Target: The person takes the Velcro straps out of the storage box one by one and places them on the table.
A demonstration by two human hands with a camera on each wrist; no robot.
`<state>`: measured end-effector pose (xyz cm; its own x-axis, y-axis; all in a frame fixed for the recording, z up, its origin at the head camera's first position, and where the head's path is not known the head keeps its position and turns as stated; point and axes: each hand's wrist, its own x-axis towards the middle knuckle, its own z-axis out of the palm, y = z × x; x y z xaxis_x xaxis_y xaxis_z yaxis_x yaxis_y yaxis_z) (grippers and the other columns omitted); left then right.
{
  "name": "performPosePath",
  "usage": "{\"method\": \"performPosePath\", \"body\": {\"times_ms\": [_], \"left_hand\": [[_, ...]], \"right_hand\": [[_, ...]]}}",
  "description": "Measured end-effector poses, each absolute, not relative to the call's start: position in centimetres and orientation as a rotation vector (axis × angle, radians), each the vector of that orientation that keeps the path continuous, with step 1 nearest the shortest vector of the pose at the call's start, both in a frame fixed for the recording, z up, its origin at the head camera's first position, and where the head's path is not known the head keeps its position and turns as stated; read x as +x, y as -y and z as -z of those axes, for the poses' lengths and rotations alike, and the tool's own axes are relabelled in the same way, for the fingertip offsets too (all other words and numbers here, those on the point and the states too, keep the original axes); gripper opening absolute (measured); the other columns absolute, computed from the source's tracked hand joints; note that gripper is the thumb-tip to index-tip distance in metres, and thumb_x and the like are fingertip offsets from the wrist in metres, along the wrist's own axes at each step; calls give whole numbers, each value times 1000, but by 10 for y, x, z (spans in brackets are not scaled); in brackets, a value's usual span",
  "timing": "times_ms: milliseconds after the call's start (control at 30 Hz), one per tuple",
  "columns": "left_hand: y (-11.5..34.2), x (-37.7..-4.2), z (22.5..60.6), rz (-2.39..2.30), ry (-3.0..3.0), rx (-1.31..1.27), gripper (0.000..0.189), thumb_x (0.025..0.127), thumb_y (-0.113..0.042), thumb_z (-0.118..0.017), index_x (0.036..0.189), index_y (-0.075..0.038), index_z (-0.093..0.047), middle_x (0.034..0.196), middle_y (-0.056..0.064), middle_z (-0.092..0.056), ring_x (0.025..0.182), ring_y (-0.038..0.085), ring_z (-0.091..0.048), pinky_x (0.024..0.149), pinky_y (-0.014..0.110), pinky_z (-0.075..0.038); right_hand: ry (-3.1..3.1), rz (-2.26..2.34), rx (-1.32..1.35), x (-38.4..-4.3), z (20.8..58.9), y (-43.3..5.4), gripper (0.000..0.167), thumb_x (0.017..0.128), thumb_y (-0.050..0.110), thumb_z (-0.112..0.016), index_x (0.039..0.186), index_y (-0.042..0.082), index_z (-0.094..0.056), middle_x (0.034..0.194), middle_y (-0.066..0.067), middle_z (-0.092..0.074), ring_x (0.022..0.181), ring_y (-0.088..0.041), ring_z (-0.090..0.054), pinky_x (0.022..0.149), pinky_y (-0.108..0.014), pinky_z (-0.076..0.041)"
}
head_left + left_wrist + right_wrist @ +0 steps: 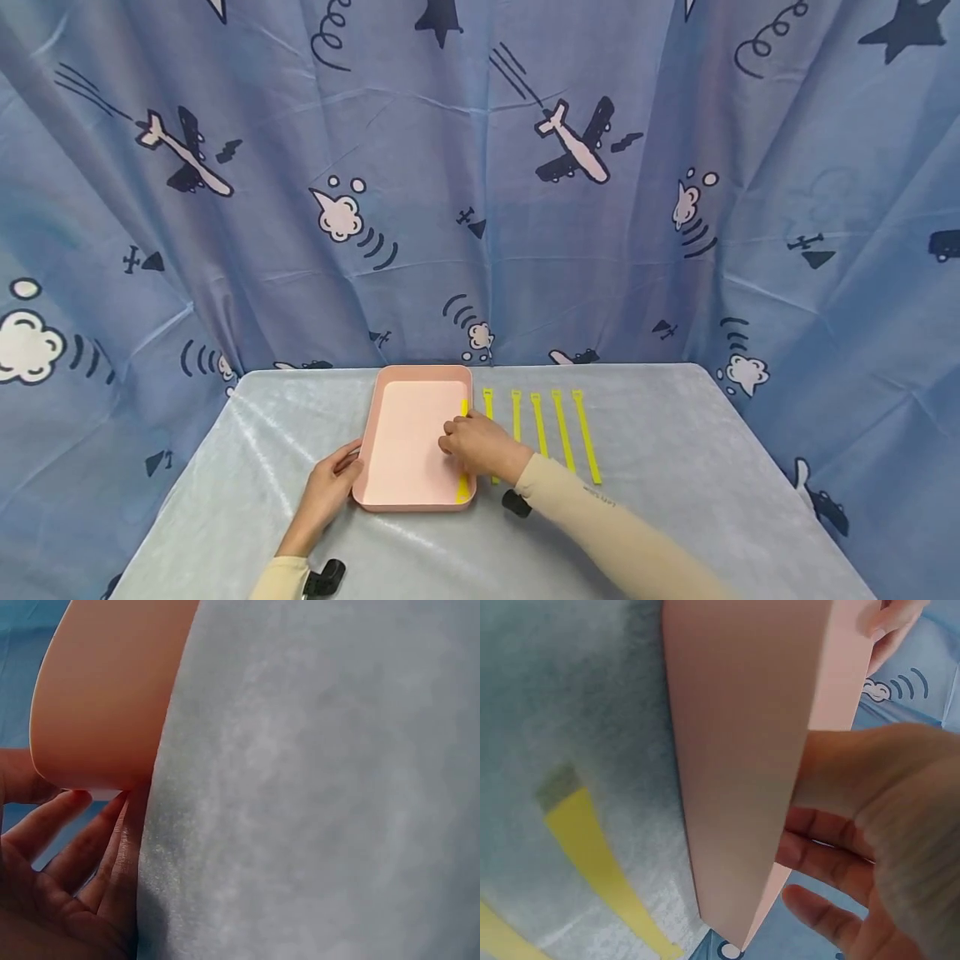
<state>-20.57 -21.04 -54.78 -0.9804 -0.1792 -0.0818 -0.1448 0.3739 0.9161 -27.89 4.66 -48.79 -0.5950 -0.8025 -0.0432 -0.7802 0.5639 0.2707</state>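
A pink tray [415, 442] lies on the cloth-covered table. At its left side my left hand [326, 492] holds the edge, with fingers against the outer wall [112, 697] and the thumb at the rim. My right hand [486, 444] reaches over the tray's right wall [742, 750], its fingers bent inside. A yellow strap like a cable tie [462, 490] runs along that inner side, partly covered by this hand. Wall and hand hide the thumb tip, so a pinch on the strap cannot be made out.
Several yellow straps with slotted heads [587, 437] lie in a row right of the tray; one strap [604, 870] shows beside the wall in the right wrist view. A patterned blue curtain [480, 208] hangs behind the table [675, 467].
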Motion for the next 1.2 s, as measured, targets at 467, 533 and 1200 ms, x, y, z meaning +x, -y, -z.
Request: {"method": "performPosePath", "body": {"times_ms": [467, 533, 1200], "left_hand": [[207, -202, 554, 1680, 2602, 299, 44, 99, -17, -55, 141, -7, -54, 129, 20, -65, 119, 29, -63, 83, 18, -48], [206, -202, 554, 1683, 2602, 299, 44, 99, -17, -55, 141, -7, -54, 129, 20, -64, 119, 29, -62, 83, 18, -49], [212, -206, 547, 1706, 2590, 285, 44, 99, -17, -55, 142, -8, -53, 130, 20, -64, 119, 29, -62, 79, 14, -48]], "right_hand": [[2708, 340, 1338, -270, 504, -47, 9, 88, 29, -72, 97, 28, -70, 88, 10, -65, 86, -10, -61, 83, -29, -43], [2709, 307, 1354, -270, 506, -47, 13, 86, 31, -74, 98, 28, -70, 88, 10, -64, 87, -9, -61, 84, -29, -43], [2730, 246, 1383, -280, 508, -43, 28, 87, 14, -73, 106, 34, -69, 102, 10, -62, 98, -11, -58, 84, -29, -43]]}}
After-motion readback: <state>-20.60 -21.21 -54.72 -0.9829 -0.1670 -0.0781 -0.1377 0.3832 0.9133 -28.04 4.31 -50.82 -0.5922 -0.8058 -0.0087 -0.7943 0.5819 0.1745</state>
